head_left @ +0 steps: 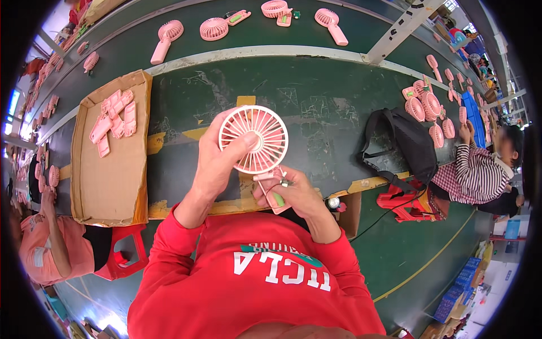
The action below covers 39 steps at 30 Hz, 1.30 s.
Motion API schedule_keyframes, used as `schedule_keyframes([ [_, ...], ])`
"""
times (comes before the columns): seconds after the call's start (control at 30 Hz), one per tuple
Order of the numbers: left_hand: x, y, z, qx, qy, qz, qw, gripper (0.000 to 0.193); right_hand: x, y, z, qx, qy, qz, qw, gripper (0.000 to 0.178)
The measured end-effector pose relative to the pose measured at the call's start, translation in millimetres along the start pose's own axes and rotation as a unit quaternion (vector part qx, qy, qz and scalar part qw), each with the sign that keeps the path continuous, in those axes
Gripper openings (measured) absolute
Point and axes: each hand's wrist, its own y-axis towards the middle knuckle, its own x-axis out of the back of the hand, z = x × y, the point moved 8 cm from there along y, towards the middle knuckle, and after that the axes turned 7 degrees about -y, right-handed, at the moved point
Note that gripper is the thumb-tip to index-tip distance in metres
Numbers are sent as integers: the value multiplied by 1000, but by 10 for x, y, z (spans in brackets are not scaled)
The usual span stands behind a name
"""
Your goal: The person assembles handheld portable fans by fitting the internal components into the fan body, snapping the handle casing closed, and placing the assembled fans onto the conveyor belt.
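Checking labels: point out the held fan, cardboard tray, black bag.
Held fan (267, 153): head view, grille's lower right.
Cardboard tray (108, 182): head view, bare bottom.
Black bag (415, 144): head view, body.

Factory workshop, assembly-line kind. Long dark-green workbench (186, 99), scuffed, yellow tape (195, 134) on it; parallel green surface (132, 48) beyond carries spaced row of pink handheld fans (214, 29), some opened. Cardboard tray (110, 186) of loose pink plastic parts (130, 117) on bench. Co-workers (474, 175) seated along bench, left and right; red plastic stools (139, 234). Green floor (406, 243) with yellow line (423, 268); blue boxes (457, 288) stacked at right.
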Motion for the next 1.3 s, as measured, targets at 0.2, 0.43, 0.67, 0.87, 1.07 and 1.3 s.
schedule_keyframes([
  [0.2,0,0,51,-25,51,-22,998,48,-57,-81,43,-1,-44,-44,998,26],
  [0.43,-1,3,163,8,37,-36,999,47,-27,-76,20,39,-44,-80,995,25],
  [0.67,9,33,211,29,45,-19,998,46,5,-88,83,99,-66,-96,988,17],
  [0.87,-449,-302,-63,-296,465,108,827,37,257,9,-26,101,-108,-180,973,13],
  [1.07,-514,-327,280,-120,499,114,851,22,340,-26,59,136,-382,-271,873,19],
  [1.3,-161,-207,749,163,168,106,967,24,422,89,-49,102,-242,-229,938,27],
])
